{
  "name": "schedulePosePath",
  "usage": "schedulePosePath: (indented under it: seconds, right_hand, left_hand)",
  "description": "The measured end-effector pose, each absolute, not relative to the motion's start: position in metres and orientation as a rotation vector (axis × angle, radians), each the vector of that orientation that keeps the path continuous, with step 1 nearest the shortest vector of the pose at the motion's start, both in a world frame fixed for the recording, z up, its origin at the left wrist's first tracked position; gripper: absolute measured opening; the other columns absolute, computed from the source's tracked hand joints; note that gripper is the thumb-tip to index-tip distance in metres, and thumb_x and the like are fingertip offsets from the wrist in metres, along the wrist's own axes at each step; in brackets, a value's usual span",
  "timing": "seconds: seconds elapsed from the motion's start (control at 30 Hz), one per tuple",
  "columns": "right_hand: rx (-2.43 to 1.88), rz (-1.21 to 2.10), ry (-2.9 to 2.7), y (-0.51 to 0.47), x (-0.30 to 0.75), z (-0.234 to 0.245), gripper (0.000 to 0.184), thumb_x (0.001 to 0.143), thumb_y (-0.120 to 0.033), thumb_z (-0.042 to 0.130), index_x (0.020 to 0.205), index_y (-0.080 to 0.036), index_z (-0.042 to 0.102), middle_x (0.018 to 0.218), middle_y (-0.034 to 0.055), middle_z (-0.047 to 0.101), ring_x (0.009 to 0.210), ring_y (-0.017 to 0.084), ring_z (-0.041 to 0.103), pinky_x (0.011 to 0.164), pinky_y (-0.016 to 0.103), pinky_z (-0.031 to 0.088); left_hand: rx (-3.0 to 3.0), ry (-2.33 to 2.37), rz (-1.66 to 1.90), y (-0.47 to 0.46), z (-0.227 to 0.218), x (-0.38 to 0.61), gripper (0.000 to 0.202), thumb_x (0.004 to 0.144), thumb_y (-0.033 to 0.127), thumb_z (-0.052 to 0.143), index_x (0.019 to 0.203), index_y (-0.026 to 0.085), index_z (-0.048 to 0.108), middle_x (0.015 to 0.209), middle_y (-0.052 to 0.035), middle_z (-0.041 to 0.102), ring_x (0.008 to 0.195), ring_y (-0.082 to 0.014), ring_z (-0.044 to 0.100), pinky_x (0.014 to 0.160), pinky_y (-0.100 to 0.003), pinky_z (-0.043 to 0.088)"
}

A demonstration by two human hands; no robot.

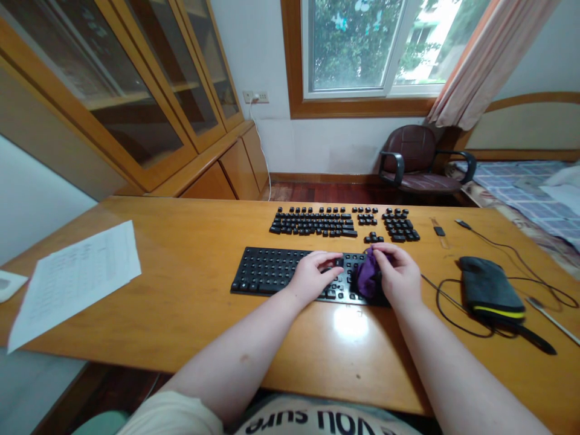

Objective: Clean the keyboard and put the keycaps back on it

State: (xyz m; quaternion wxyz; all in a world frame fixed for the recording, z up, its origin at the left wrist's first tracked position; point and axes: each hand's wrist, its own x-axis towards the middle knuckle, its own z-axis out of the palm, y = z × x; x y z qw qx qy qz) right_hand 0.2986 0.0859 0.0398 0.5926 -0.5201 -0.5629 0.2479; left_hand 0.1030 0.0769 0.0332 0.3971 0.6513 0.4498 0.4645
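A black keyboard (265, 272) with most of its keycaps off lies on the wooden desk in front of me. My left hand (312, 277) rests on its middle, fingers and thumb bent against it; a small dark piece shows between thumb and forefinger, and I cannot tell whether it is loose. In my right hand (401, 275) a bunched purple cloth (368, 275) is pinched between thumb and fingers, over the keyboard's right part. That hand and the cloth hide the keyboard's right end. Behind the keyboard, loose black keycaps (312, 223) are laid out in keyboard order.
Papers (81, 272) lie at the desk's left. To the right are a dark grey pouch or cloth (489, 290) with a yellow stripe, a black cable (502, 244), a thin white-tipped stick (555, 320) and a small dark item (439, 231). An armchair (417, 157) stands beyond.
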Motion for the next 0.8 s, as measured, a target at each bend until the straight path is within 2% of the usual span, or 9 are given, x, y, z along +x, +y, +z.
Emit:
schedulePosePath:
  seconds: [0.07, 0.17, 0.23, 0.3, 0.4, 0.5, 0.6, 0.8]
  right_hand:
    - [-1.339, 0.442, -1.271, 0.091, 0.307, 0.041, 0.019, 0.080, -0.033, 0.058, 0.088, -0.018, 0.066, 0.087, 0.0073, 0.068, 0.085, 0.022, 0.063, 0.080, 0.040, 0.049]
    - [-1.496, 0.220, -1.587, 0.096, 0.315, 0.044, 0.017, 0.078, -0.032, 0.059, 0.081, -0.018, 0.067, 0.088, 0.0094, 0.068, 0.087, 0.027, 0.061, 0.081, 0.045, 0.046]
    - [-1.454, 0.063, -1.831, 0.096, 0.315, 0.046, 0.016, 0.078, -0.031, 0.060, 0.080, -0.018, 0.068, 0.095, 0.0103, 0.068, 0.094, 0.028, 0.058, 0.087, 0.048, 0.042]
    - [-1.304, 0.007, -2.012, 0.093, 0.311, 0.049, 0.017, 0.080, -0.032, 0.059, 0.087, -0.020, 0.068, 0.100, 0.0091, 0.067, 0.097, 0.027, 0.057, 0.090, 0.046, 0.041]
    - [-1.080, 0.110, -2.216, 0.086, 0.303, 0.052, 0.023, 0.080, -0.036, 0.061, 0.097, -0.022, 0.066, 0.097, 0.0067, 0.069, 0.093, 0.023, 0.059, 0.088, 0.042, 0.043]
    - [-1.017, 0.184, -2.267, 0.082, 0.298, 0.050, 0.030, 0.078, -0.040, 0.064, 0.101, -0.022, 0.064, 0.094, 0.0073, 0.069, 0.088, 0.022, 0.060, 0.085, 0.041, 0.044]
    - [-1.012, 0.236, -2.292, 0.083, 0.297, 0.048, 0.025, 0.080, -0.037, 0.062, 0.098, -0.021, 0.065, 0.090, 0.0071, 0.069, 0.084, 0.021, 0.061, 0.082, 0.040, 0.045]
    - [-1.006, 0.344, -2.302, 0.082, 0.296, 0.052, 0.019, 0.080, -0.035, 0.061, 0.094, -0.023, 0.066, 0.086, 0.0055, 0.069, 0.081, 0.020, 0.060, 0.078, 0.036, 0.044]
  left_hand:
    - [1.632, 1.142, 1.178, 0.078, 0.032, 0.103, 0.033, 0.074, 0.020, 0.064, 0.108, 0.019, 0.065, 0.101, -0.0064, 0.064, 0.085, -0.0138, 0.063, 0.082, -0.030, 0.053]
    - [1.699, 1.185, 1.149, 0.079, 0.032, 0.101, 0.038, 0.074, 0.014, 0.060, 0.112, 0.019, 0.062, 0.102, -0.0062, 0.065, 0.089, -0.0148, 0.062, 0.086, -0.031, 0.052]
    - [1.806, 1.230, 1.098, 0.079, 0.036, 0.099, 0.034, 0.074, 0.013, 0.059, 0.106, 0.019, 0.064, 0.099, -0.0051, 0.067, 0.089, -0.0160, 0.062, 0.086, -0.033, 0.051]
    - [1.924, 1.253, 1.058, 0.079, 0.041, 0.097, 0.027, 0.074, 0.013, 0.059, 0.099, 0.021, 0.067, 0.096, -0.0042, 0.068, 0.090, -0.0169, 0.062, 0.087, -0.034, 0.051]
    - [2.013, 1.221, 1.065, 0.078, 0.047, 0.096, 0.024, 0.074, 0.014, 0.061, 0.094, 0.021, 0.069, 0.095, -0.0041, 0.067, 0.092, -0.0170, 0.061, 0.088, -0.033, 0.049]
    - [1.964, 1.176, 1.056, 0.077, 0.045, 0.098, 0.029, 0.072, 0.015, 0.063, 0.100, 0.020, 0.067, 0.095, -0.0044, 0.067, 0.086, -0.0155, 0.063, 0.084, -0.031, 0.051]
    - [1.840, 1.096, 1.039, 0.076, 0.041, 0.100, 0.034, 0.072, 0.018, 0.065, 0.106, 0.018, 0.063, 0.098, -0.0053, 0.067, 0.081, -0.0138, 0.065, 0.080, -0.029, 0.054]
    - [1.966, 1.105, 0.970, 0.072, 0.050, 0.098, 0.028, 0.075, 0.028, 0.066, 0.102, 0.019, 0.064, 0.097, -0.0036, 0.068, 0.075, -0.0129, 0.064, 0.080, -0.029, 0.052]
